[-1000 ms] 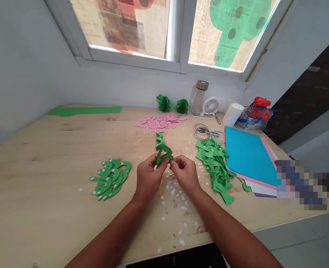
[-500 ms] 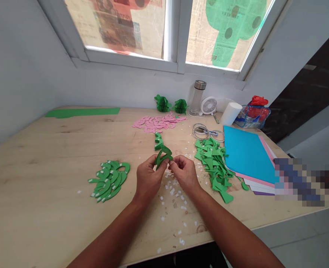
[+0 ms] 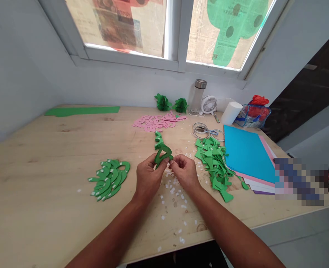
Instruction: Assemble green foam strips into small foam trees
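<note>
head view: nearest, small white scraps lie scattered on the wooden table. beyond them, the left hand pinches a looped green cutout between thumb and fingers, holding it tilted above the table, at the centre. the right hand meets its lower right end, thumb and finger drawn close together; whether they grip the cutout or something tiny, i cannot tell. left of the hands lies an overlapping pile of curved green pieces with white tabs; to the right, a heap of green offcuts sits beside a blue sheet. farther back are pink cutouts, then, near the wall, a clear bottle next to a white fan.
</note>
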Demonstrator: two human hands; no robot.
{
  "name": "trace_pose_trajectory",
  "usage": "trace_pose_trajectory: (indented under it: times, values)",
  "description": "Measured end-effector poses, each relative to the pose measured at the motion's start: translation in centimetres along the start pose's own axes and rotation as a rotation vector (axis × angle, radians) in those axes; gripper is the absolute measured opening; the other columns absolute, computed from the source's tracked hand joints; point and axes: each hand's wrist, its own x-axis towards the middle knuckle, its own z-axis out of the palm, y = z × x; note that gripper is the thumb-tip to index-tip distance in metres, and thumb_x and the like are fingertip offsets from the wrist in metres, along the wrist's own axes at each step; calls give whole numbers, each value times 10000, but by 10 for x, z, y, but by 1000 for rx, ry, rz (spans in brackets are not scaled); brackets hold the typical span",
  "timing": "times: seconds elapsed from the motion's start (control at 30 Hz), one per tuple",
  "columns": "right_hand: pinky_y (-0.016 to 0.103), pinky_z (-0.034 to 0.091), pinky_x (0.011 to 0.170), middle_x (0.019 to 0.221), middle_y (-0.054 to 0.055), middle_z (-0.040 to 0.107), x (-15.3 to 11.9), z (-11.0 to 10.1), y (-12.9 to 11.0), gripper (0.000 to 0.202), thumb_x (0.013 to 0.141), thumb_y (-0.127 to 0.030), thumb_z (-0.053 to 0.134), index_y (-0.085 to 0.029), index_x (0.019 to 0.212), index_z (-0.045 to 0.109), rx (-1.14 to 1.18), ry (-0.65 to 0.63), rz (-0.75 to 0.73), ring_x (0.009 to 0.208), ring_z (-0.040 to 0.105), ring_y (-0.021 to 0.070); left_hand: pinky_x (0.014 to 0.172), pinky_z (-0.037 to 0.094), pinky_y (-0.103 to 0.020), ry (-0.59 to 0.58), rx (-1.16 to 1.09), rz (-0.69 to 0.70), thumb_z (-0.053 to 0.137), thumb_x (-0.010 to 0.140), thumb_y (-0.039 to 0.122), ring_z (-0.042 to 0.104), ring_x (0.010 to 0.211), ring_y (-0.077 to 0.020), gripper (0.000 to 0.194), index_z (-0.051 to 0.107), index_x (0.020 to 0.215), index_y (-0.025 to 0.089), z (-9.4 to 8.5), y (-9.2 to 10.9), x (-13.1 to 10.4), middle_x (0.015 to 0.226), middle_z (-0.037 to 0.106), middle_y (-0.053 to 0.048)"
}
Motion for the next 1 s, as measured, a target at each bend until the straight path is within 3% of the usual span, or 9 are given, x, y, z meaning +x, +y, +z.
trace_pose_trajectory:
  times: [1.0]
  values:
    - [202,336,447,499,-56,491,-1,1,-1,99,669,-262,561,-180,617,545,-30,25,14,451,405,84,721,477,-277,10,-78,-48,702,674,290,635,764,-202,180,733,810,176,4,6,-1,797,730,-8]
